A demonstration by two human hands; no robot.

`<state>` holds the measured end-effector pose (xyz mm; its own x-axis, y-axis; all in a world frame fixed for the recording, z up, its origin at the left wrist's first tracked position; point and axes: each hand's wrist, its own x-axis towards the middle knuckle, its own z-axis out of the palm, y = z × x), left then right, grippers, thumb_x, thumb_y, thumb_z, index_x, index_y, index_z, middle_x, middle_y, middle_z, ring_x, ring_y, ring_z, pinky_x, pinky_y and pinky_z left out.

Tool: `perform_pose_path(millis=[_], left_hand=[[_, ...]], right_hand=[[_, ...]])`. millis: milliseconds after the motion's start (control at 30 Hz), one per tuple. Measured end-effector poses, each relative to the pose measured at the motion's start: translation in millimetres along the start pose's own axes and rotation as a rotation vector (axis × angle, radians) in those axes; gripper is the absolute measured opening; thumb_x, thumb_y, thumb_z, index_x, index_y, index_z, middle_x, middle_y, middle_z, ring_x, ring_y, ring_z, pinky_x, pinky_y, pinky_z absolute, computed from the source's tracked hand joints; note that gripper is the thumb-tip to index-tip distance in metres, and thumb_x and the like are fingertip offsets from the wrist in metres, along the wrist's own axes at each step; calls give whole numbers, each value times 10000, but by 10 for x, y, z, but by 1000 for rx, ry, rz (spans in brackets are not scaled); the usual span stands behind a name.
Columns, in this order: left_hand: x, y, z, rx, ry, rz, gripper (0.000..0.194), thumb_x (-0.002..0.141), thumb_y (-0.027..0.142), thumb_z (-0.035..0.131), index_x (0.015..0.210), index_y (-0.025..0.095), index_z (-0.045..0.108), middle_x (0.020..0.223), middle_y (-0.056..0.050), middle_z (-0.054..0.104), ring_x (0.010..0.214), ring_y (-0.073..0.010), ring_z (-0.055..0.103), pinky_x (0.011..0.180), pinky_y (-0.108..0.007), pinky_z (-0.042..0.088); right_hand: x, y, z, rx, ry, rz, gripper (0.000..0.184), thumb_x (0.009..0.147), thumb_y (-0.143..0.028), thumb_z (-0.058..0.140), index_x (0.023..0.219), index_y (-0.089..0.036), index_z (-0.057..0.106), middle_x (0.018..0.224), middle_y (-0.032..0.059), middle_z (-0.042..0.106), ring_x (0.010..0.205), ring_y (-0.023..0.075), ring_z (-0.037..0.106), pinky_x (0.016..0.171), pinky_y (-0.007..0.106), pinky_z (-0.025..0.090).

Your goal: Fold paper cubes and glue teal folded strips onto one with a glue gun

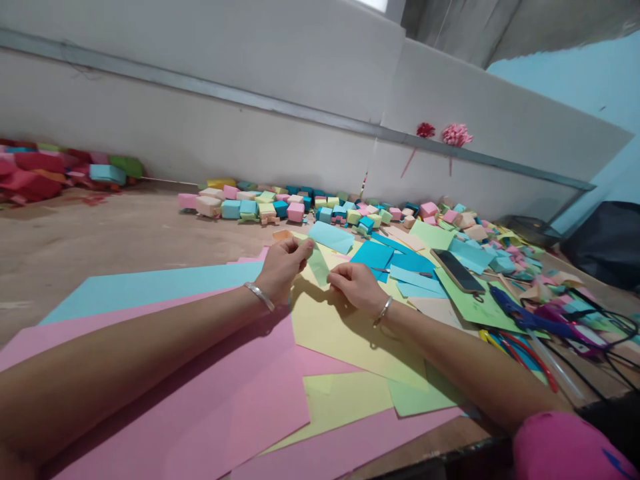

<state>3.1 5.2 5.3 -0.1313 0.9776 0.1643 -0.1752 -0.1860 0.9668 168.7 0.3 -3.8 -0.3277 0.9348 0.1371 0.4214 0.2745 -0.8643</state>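
Between my two hands is a small piece of pale green paper [318, 265], held up above the coloured sheets. My left hand [283, 265] pinches its upper left part between thumb and fingers. At its lower right corner, my right hand [358, 287] is closed in a pinch. Beneath them lies a yellow sheet [350, 340], with a large pink sheet [240, 380] under my left forearm. Blue paper pieces [373, 259] and a light blue piece [331, 237] rest just beyond my hands.
Several folded paper blocks [295, 212] line the wall. On the right lie a phone [457, 271], a blue glue gun [520, 312], red-handled scissors or pliers [530, 360] and black cables [613, 360]. Two paper flowers [456, 135] stick up by the wall rail.
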Motion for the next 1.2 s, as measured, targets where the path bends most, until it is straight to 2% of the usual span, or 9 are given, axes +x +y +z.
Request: perform_pose_path(millis=[133, 367, 467, 533, 600, 667, 833, 1033, 1200], left_hand=[[44, -13, -15, -34, -2, -34, 331, 696, 363, 760, 617, 152, 518, 506, 52, 439, 465, -49, 363, 439, -171, 260], [-7, 116, -9, -96, -158, -239, 256, 640, 166, 709, 870, 183, 599, 495, 95, 377, 380, -37, 305, 379, -143, 187], [-10, 124, -8, -112, -166, -321, 246, 609, 110, 656, 848, 158, 620, 469, 89, 365, 359, -35, 307, 357, -136, 153], [8, 102, -13, -124, -118, -310, 171, 610, 109, 638, 778, 135, 615, 477, 72, 385, 364, -32, 329, 344, -134, 150], [29, 76, -19, -132, -80, -300, 153, 621, 108, 626, 773, 124, 615, 491, 66, 398, 365, -27, 331, 332, -134, 153], [37, 63, -21, -140, -75, -313, 153, 636, 102, 619, 789, 113, 621, 502, 63, 405, 365, -25, 326, 323, -136, 160], [-3, 103, -4, -156, -107, -362, 137, 696, 97, 598, 828, 92, 631, 509, 48, 417, 379, -33, 345, 319, -132, 189], [-13, 105, -2, -149, -146, -399, 101, 739, 108, 600, 834, 97, 634, 515, 49, 402, 390, -35, 350, 326, -125, 205], [-12, 86, -12, -81, -182, -399, 181, 823, 276, 587, 751, 115, 628, 575, -6, 507, 435, -68, 433, 344, -156, 272]], right_hand=[[-8, -50, -43, 19, 26, -12, 218, 702, -267, 556, 503, -180, 558, 487, -18, 536, 466, 86, 403, 479, 228, 277], [67, -47, -111, 527, 20, 108, 286, 650, -300, 559, 514, -230, 317, 458, -80, 266, 429, 73, 227, 422, 242, 172], [106, 29, -154, 465, 162, 23, 276, 780, -410, 546, 606, -207, 476, 532, -32, 416, 475, 104, 354, 437, 252, 279], [111, 72, -197, 350, 254, -133, 318, 854, -490, 512, 846, -195, 629, 778, 48, 606, 681, 157, 542, 561, 277, 431], [103, 97, -235, 150, 276, -361, 400, 853, -530, 556, 1106, -229, 632, 1105, 92, 630, 987, 214, 582, 760, 336, 496], [92, 110, -253, -69, 292, -565, 460, 818, -521, 644, 1190, -253, 609, 1232, 100, 594, 1125, 251, 545, 871, 393, 487], [99, 138, -227, -211, 403, -690, 147, 904, -351, 600, 917, -236, 692, 923, 64, 680, 898, 208, 616, 857, 392, 484], [122, 140, -239, -290, 405, -652, 229, 841, -389, 690, 1011, -236, 693, 1035, 79, 710, 992, 238, 620, 905, 412, 457], [136, 150, -234, -282, 392, -654, 132, 874, -330, 648, 839, -219, 711, 837, 56, 712, 840, 207, 628, 830, 375, 465]])
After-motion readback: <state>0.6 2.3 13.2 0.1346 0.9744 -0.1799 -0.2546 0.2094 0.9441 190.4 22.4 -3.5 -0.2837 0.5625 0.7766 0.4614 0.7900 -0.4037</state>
